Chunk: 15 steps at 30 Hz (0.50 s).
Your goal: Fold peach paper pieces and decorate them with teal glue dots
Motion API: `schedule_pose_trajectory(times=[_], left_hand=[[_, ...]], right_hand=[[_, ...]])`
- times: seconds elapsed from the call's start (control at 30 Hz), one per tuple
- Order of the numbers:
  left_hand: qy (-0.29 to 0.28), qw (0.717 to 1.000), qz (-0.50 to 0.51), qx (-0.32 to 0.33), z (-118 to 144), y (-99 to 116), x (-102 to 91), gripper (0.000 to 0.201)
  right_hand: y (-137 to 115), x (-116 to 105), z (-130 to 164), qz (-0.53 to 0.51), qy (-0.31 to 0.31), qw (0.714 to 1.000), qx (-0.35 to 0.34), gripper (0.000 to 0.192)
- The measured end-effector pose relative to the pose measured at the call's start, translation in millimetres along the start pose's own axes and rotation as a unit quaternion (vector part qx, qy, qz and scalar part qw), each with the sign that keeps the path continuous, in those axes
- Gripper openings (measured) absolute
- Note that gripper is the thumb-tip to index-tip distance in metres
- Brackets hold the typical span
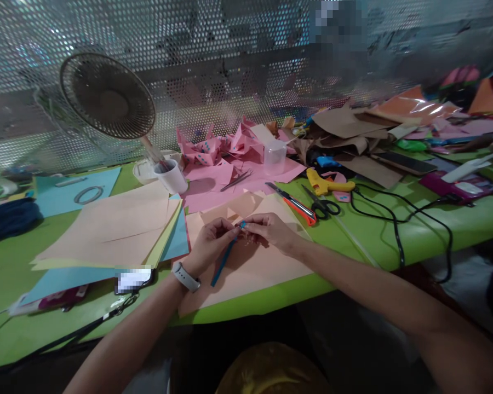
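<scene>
Both hands meet over a peach paper sheet on the green table. My left hand, with a light watch band at the wrist, pinches a narrow blue paper strip between thumb and fingers. The strip's long end hangs down toward the sheet. My right hand is closed in a pinch on the strip's upper end, where a small blue bit shows between the fingertips. Folded peach paper lies just beyond the hands.
Right of the hands lie an orange cutter knife, black scissors and a yellow glue gun with a looping cord. A paper stack is at left, near a white cup and a fan. Pink folded papers stand behind.
</scene>
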<state>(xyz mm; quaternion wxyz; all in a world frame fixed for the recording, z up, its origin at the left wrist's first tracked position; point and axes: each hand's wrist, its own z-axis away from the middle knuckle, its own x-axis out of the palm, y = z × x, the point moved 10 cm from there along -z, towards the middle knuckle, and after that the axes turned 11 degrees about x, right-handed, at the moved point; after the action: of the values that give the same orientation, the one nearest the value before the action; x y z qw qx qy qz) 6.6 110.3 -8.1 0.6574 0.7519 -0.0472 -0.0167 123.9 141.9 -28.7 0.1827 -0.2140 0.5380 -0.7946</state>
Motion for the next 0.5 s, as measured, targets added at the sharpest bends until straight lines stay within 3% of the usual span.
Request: schedule_pose_trajectory(times=[0.5], left_hand=[[0.025,1.000,0.016,0.009,-1.3,-6.1,-3.7,0.037]], right_hand=[[-3.1,0.9,2.6,0.006,0.008,1.000,0.004,0.026]])
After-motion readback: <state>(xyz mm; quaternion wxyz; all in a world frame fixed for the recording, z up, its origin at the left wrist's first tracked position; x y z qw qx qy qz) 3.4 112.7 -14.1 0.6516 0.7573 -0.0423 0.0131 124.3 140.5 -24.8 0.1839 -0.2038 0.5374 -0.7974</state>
